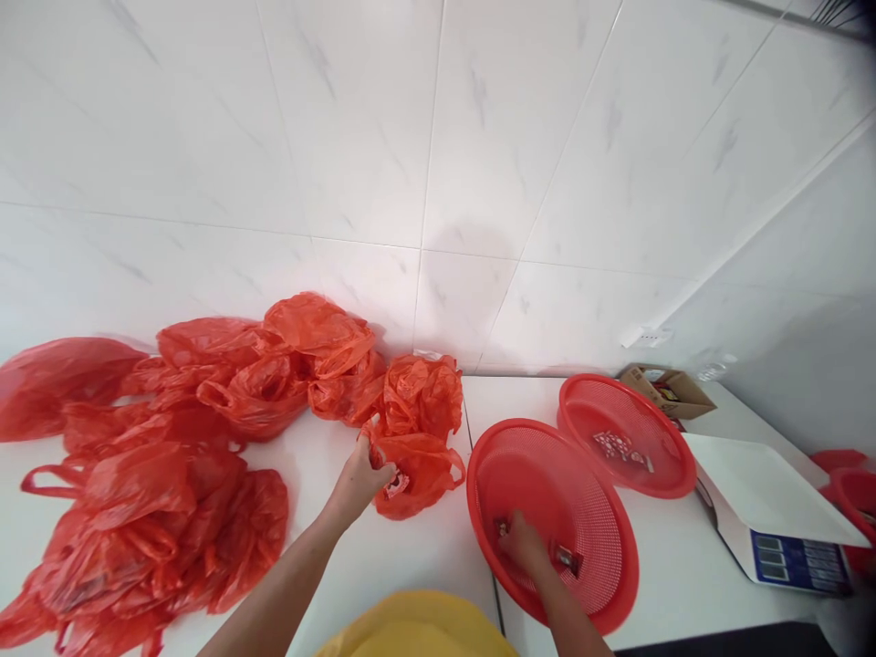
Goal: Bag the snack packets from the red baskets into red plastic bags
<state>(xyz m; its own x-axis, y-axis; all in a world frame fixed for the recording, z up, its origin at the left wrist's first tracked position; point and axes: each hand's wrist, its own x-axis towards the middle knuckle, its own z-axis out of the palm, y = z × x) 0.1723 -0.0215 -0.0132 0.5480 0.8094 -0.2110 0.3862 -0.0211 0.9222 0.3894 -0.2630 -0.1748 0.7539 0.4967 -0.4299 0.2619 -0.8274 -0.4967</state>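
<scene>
My left hand (pixel 361 479) is closed on the handle of a small red plastic bag (pixel 417 474) lying on the white counter, with something small and patterned showing at its mouth. My right hand (pixel 524 545) reaches into the nearer red mesh basket (pixel 595 511), fingers curled over small wrapped items (pixel 568 558) on its bottom. A second red mesh basket (pixel 657 474) lies behind it, holding a few small packets (pixel 620 447).
Several filled red plastic bags (pixel 171 456) are piled on the left of the counter against the white tiled wall. A white electronic scale (pixel 773 511) stands at the right. A small cardboard box (pixel 674 388) sits behind the baskets. More red baskets (pixel 849 488) show at the far right edge.
</scene>
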